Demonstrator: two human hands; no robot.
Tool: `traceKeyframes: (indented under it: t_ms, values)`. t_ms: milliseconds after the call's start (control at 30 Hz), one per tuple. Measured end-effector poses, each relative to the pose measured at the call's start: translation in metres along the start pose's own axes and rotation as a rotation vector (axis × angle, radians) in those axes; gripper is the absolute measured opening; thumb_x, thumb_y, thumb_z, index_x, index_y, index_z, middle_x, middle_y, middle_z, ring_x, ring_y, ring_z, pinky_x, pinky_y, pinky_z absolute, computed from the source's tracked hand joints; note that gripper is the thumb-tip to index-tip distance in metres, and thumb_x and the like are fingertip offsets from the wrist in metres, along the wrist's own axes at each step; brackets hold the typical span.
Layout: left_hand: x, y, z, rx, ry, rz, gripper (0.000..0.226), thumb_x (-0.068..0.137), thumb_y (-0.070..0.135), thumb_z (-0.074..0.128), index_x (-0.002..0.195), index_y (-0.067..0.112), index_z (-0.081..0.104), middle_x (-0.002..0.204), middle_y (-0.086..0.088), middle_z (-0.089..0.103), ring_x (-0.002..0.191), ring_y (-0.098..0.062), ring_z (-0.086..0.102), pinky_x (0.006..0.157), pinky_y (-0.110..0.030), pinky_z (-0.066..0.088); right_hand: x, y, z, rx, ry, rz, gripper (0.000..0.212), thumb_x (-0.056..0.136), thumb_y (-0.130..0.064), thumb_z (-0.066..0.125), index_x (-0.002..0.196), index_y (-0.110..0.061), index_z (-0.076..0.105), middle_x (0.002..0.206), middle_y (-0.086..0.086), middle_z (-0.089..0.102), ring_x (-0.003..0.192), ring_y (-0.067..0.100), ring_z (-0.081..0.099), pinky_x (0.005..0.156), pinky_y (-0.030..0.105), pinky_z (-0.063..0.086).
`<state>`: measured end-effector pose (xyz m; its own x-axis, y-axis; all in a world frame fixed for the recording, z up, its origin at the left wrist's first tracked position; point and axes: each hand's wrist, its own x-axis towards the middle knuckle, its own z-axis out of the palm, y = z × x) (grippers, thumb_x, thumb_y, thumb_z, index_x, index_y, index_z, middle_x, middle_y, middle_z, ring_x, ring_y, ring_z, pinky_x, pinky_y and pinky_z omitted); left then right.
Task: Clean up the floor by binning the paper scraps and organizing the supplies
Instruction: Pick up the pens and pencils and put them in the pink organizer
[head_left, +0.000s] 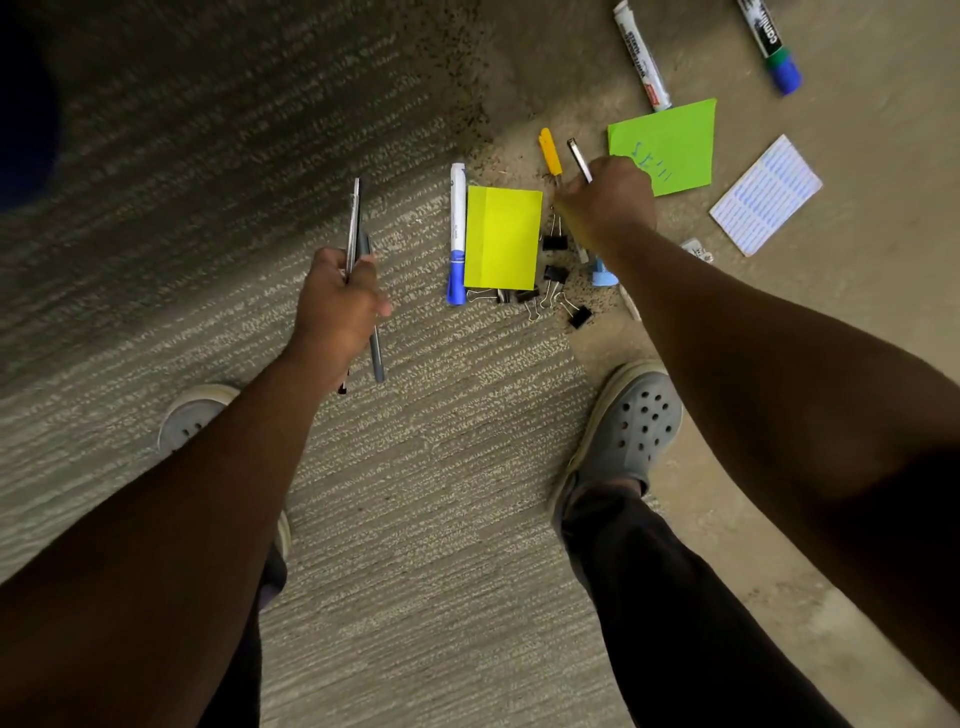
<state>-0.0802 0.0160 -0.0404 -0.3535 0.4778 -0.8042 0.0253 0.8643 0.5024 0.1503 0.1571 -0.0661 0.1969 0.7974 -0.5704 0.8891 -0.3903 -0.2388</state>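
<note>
My left hand (337, 301) is closed around a bundle of pens (358, 234) held upright above the carpet. My right hand (608, 202) is down among the scattered supplies, gripping a thin silver pen (579, 158) that sticks out above the fist. Just left of it lie a yellow pen (550, 151) and a yellow sticky note (503, 238). A blue-capped white marker (457, 234) lies along the note's left edge. Several black binder clips (556, 291) are strewn below the note. A green paper (670, 145) with writing sits partly under my right hand.
A lined paper slip (766, 195) lies at the right. Two more markers, one white (641, 54) and one with a blue cap (771, 44), lie at the top right. A light blue object (605, 275) peeks out beside my right forearm. My grey clogs (634, 421) stand on the carpet.
</note>
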Motion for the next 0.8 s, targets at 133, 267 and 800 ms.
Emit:
traceKeyframes:
  t_ms: [133,267,800]
  values:
    - [-0.01,0.01,-0.006,-0.293,-0.173,-0.11,0.013,0.1,0.03,0.046,0.092,0.025,0.055,0.061,0.0,0.063,0.035,-0.007,0.034,0.038,-0.018,0.024,-0.005,-0.009,-0.008,0.19,0.009,0.105,0.031,0.077,-0.038,0.059,0.06,-0.016,0.046,0.061,0.001,0.051,0.062,0.02,0.048,0.055,0.026,0.033]
    - [-0.017,0.02,-0.013,-0.435,-0.351,-0.174,0.019,0.098,0.026,0.051,0.1,0.016,0.067,0.068,-0.001,0.065,0.04,-0.007,0.034,0.037,-0.017,0.027,-0.029,-0.015,-0.022,0.578,-0.066,0.084,0.015,0.079,-0.026,0.059,0.067,-0.019,0.053,0.058,0.001,0.057,0.045,0.013,0.046,0.046,0.024,0.034]
    - [-0.133,0.095,-0.038,-0.494,-0.32,-0.214,0.003,0.087,0.018,0.068,0.089,0.018,0.067,0.084,0.004,0.07,0.041,-0.003,0.031,0.033,-0.012,0.023,-0.194,-0.061,-0.095,0.861,-0.748,0.038,0.01,0.085,-0.028,0.07,0.081,-0.02,0.068,0.059,-0.003,0.05,0.045,0.002,0.04,0.041,0.018,0.029]
